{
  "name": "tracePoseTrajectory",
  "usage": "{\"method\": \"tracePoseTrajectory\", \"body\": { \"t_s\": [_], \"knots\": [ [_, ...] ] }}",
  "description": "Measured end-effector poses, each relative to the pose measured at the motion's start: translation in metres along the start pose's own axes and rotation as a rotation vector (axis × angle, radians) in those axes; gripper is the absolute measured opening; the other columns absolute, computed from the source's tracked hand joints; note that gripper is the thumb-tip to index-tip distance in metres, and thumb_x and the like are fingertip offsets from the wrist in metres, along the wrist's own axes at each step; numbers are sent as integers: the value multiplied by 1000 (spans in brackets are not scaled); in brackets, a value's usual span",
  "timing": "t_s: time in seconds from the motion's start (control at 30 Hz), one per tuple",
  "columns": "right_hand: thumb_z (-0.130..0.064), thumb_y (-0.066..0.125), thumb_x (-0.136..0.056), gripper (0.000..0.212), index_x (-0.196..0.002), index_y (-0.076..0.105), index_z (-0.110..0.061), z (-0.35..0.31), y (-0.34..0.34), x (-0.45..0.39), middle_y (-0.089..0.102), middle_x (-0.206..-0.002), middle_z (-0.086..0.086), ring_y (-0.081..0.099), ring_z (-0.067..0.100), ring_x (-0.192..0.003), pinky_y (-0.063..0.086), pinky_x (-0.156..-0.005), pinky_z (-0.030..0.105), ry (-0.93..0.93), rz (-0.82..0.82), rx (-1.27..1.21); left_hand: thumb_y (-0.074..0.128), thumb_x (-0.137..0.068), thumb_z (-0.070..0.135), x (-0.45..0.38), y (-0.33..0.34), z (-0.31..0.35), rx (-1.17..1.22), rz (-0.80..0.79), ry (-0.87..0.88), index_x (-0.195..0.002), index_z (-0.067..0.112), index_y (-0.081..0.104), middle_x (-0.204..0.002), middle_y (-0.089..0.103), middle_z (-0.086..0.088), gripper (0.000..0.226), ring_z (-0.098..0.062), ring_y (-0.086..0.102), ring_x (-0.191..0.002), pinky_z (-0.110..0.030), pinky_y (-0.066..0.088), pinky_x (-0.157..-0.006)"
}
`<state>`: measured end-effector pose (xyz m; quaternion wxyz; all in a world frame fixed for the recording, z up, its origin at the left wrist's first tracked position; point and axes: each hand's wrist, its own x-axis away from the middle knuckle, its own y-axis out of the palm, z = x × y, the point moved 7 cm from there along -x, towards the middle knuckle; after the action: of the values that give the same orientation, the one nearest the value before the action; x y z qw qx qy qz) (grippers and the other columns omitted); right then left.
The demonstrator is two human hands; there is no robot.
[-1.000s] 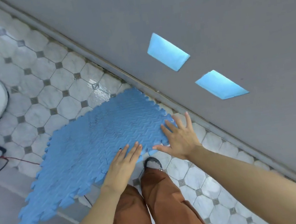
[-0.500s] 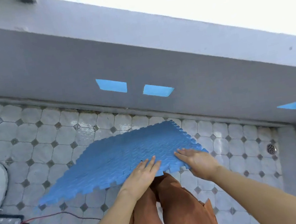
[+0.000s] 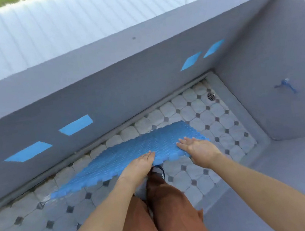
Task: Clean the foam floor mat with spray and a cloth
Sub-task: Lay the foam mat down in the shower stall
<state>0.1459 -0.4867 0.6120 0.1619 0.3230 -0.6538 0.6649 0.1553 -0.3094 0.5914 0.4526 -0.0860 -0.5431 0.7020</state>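
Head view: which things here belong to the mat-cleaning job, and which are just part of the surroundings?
Job:
- blue foam mat, on the tiled floor
- left hand and right hand, flat on its near edge
No spray or cloth shows.

Surroundings:
- floor drain
- blue tap on the grey wall
- blue rectangles on that wall
- sandal

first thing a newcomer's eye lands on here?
The bright blue foam mat, centre of the view over the white octagon-tiled floor, with the left hand and right hand flat on its near edge. Next, the blue rectangular patches on the grey wall behind the mat. A round drain sits in the far right corner of the tiles; no spray or cloth is in view.
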Motion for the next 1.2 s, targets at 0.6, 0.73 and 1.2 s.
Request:
{"method": "tracePoseTrajectory", "body": {
  "t_s": [0.6,0.73,1.2],
  "knots": [
    [12,60,-81,84,-152,29,-20,210,77,146,22,-161,-1,22,24,-148,28,-118,40,744,235,-465,54,-80,-15,-250,-22,210,-450,-205,606,-146,6,21,-152,29,-13,77,-31,36,-134,-36,33,-110],
    [15,85,-21,101,-116,72,-18,227,126,129,69,-123,0,68,23,-109,58,-85,37,885,310,-487,53,-84,-10,-299,18,221,-546,-266,771,-149,5,11,-157,18,-15,79,-34,25,-140,-39,20,-117],
    [27,73,-31,108,-130,62,-14,278,335,12,66,-128,2,64,25,-116,25,-107,37,973,291,-659,87,-26,-7,-440,174,168,-522,-178,921,-113,6,69,-116,68,-10,90,-22,68,-101,-35,56,-83]
  ]
}}
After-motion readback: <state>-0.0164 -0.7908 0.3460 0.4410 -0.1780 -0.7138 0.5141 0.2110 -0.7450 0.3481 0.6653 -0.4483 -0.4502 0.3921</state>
